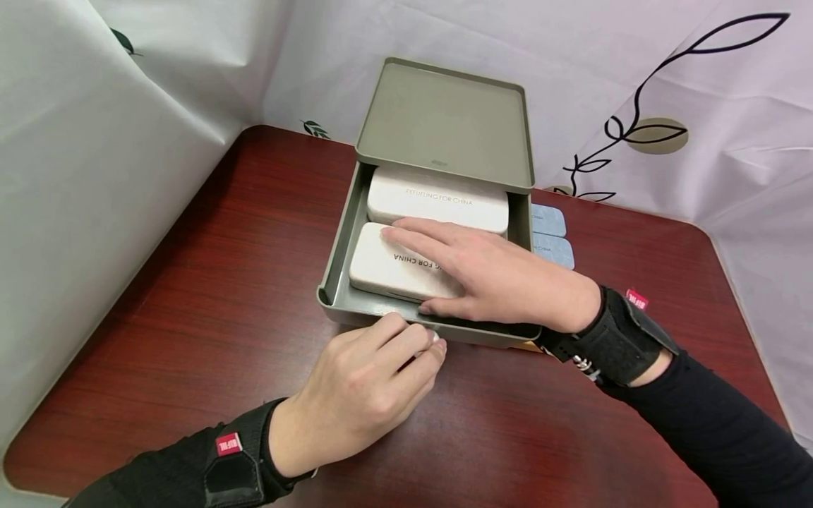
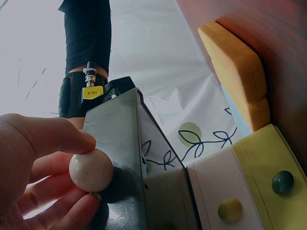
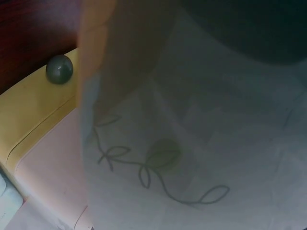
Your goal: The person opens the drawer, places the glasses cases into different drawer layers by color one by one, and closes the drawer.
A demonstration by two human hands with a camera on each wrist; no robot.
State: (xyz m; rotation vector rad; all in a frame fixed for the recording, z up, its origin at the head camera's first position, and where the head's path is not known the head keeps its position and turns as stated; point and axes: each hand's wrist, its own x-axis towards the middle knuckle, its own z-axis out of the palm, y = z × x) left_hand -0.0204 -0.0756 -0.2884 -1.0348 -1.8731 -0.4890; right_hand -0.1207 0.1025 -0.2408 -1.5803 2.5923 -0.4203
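Note:
A grey-green drawer (image 1: 339,250) stands pulled out, with two white glasses cases inside: the far one (image 1: 438,201) and the near one (image 1: 381,264). My left hand (image 1: 375,381) is at the drawer's front and pinches its round white knob (image 2: 91,170) between thumb and fingers. Over the near case lies my right hand (image 1: 489,271), its fingers extended across the top and the thumb down by the near side. That hand covers part of the case's lettering. The right wrist view does not clearly show the hand.
A grey-green top panel (image 1: 451,116) covers the drawer's back. Below are a pink drawer with a yellow knob (image 2: 230,210) and a yellow drawer with a dark green knob (image 2: 283,182). Blue cases (image 1: 551,250) and orange cases (image 2: 240,72) stand to the right. White patterned cloth (image 1: 635,92) hangs behind.

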